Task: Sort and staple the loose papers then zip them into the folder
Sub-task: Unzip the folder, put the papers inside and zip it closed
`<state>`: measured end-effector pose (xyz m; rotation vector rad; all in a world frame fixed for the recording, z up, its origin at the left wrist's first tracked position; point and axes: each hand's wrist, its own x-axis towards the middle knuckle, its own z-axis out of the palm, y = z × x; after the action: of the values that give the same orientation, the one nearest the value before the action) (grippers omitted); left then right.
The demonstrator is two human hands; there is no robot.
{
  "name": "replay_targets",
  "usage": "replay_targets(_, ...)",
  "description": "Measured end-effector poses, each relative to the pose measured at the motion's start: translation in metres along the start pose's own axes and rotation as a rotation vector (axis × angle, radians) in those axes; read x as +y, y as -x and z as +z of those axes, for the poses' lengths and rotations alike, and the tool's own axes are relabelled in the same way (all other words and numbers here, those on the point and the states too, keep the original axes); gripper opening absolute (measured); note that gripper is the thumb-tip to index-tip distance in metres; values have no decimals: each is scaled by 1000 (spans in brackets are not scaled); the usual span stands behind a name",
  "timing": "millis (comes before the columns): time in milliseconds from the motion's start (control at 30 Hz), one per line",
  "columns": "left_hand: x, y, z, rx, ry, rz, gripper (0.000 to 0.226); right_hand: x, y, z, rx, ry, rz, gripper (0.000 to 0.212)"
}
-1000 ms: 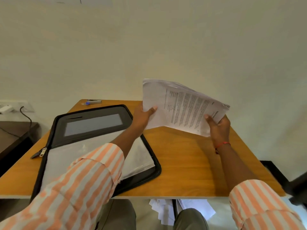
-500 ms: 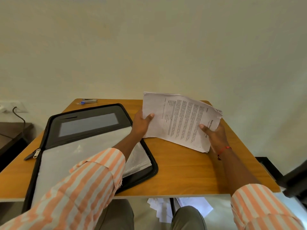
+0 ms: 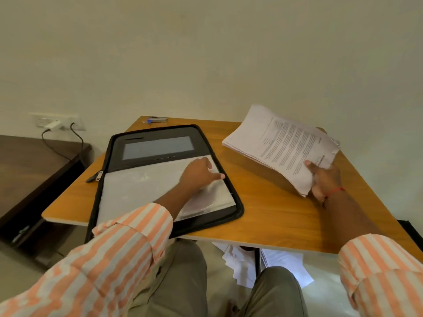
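Observation:
A black zip folder [image 3: 238,202] lies open on the left half of the wooden table [image 3: 274,213], with clear plastic sleeves [image 3: 137,186] showing in its near half. My left hand [image 3: 199,173] rests on the right edge of those sleeves, fingers curled at the sheet edge; whether it pinches a sleeve is unclear. My right hand [image 3: 322,181] grips the near corner of a stack of printed papers [image 3: 281,145], held tilted above the table's right side. A small stapler [image 3: 156,120] with a blue end lies at the table's far edge.
Loose white papers [image 3: 242,264] lie on the floor under the table, by my knees. A dark low cabinet [image 3: 34,165] stands to the left. A wall socket with a charger [image 3: 53,124] and cable sits behind it. The folder's zip pull [image 3: 97,176] hangs off its left side.
My left hand let go of the paper stack and moved down left onto the folder's sleeves. My right hand alone now holds the stack, shifted right. The camera turned left and down.

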<state>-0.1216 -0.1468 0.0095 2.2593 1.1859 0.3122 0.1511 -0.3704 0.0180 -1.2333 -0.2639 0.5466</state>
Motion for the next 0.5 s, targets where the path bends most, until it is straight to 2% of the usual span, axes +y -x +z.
replay_targets(100,-4,4,6,25,-39,35,58,12,4,0,26,-52,24,46)
replay_targets(333,-3,6,2,70,162,35,6,15,8,-1,20,-58,20,48)
replay_targets(500,0,5,-12,190,375,-89,9,15,11,-1,23,-33,20,49)
